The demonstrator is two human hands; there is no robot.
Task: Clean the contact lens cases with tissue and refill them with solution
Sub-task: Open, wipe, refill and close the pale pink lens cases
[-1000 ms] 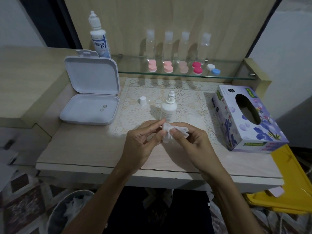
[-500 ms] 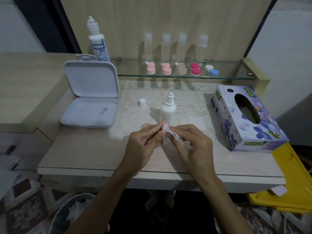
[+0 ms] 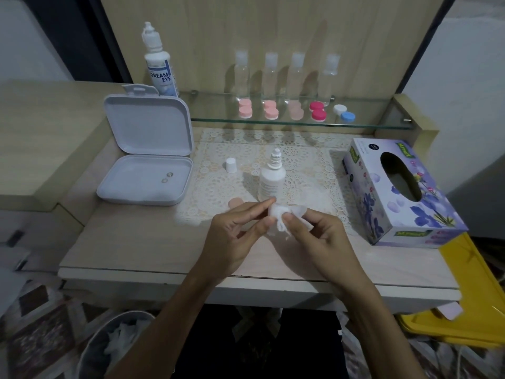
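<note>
Tissue [image 3: 281, 218] crumpled, soft white, pinched between left hand [image 3: 235, 236] fingertips and right hand [image 3: 318, 237] thumb, over lace mat [image 3: 300, 173], smooth white bottle [image 3: 271, 180] behind.

Four clear bottles [image 3: 241, 75] are counted on the glass shelf [image 3: 300, 123], with five lens cases [image 3: 245, 108] before them. Two solution bottles [image 3: 159, 64] are seen, one loose cap [image 3: 231, 165], one open white box [image 3: 146, 157] holding two lenses [image 3: 167, 177], one tissue box [image 3: 401, 191], one tissue [image 3: 281, 214] and two hands [image 3: 235, 236].
</note>
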